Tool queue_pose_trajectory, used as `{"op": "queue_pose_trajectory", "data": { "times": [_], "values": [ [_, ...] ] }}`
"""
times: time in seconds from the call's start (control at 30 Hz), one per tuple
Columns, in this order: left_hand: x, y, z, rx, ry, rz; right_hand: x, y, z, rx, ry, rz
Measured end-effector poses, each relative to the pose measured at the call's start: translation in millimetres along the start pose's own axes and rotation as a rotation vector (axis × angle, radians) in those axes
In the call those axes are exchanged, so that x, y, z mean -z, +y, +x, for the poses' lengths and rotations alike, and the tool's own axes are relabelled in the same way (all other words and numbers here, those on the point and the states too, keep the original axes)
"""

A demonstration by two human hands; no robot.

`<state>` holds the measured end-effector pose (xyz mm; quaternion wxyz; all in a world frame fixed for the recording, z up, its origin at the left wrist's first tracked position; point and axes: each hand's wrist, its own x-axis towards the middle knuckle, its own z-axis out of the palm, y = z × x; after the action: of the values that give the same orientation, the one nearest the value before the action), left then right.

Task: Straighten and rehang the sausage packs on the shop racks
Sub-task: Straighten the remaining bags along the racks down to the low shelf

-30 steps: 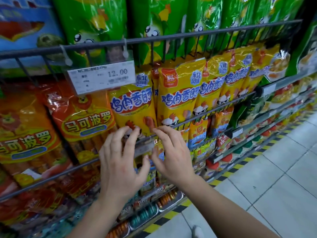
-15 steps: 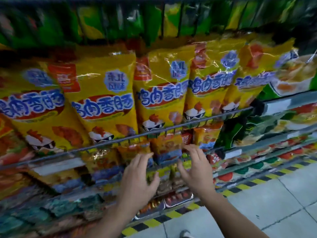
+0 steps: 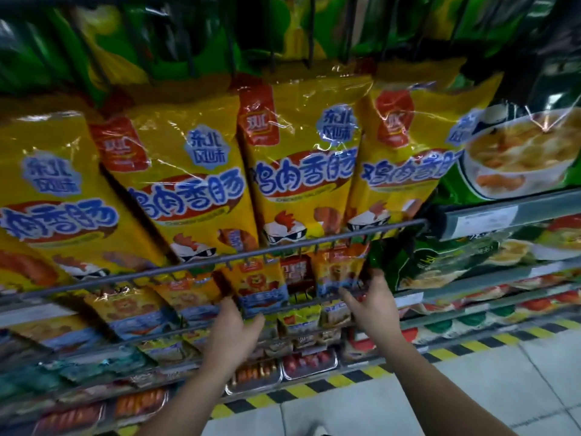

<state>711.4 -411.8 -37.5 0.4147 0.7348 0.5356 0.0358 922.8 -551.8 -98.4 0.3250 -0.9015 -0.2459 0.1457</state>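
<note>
- My left hand (image 3: 234,328) and right hand (image 3: 372,305), both open and holding nothing, reach the small lion sausage packs (image 3: 262,283) hanging under the rack's front bar (image 3: 283,248).
- Straightening step, I'd say; next, pinch one crooked pack and square it.

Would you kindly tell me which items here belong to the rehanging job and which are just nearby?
Job:
- small orange sausage packs
- large yellow sausage packs
- rack bar
- left hand
- right hand

Nearby:
- green packs
- tray packs
- striped floor tape
</note>
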Motion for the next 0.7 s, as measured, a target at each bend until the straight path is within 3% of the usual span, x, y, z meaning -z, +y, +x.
{"op": "queue_pose_trajectory", "data": {
  "times": [0.13,0.33,0.7],
  "values": [
    [-7.4,9.2,9.0,0.064,0.042,-0.114,12.2,6.5,17.2,0.104,-0.011,-0.304],
    [-17.2,7.5,18.7,0.131,0.081,-0.080,14.2,12.9,38.5,0.149,-0.213,-0.075],
    [-31.3,-1.3,28.6,0.147,0.201,-0.094,31.6,1.3,35.0,0.217,-0.194,0.129]
  ]
}}
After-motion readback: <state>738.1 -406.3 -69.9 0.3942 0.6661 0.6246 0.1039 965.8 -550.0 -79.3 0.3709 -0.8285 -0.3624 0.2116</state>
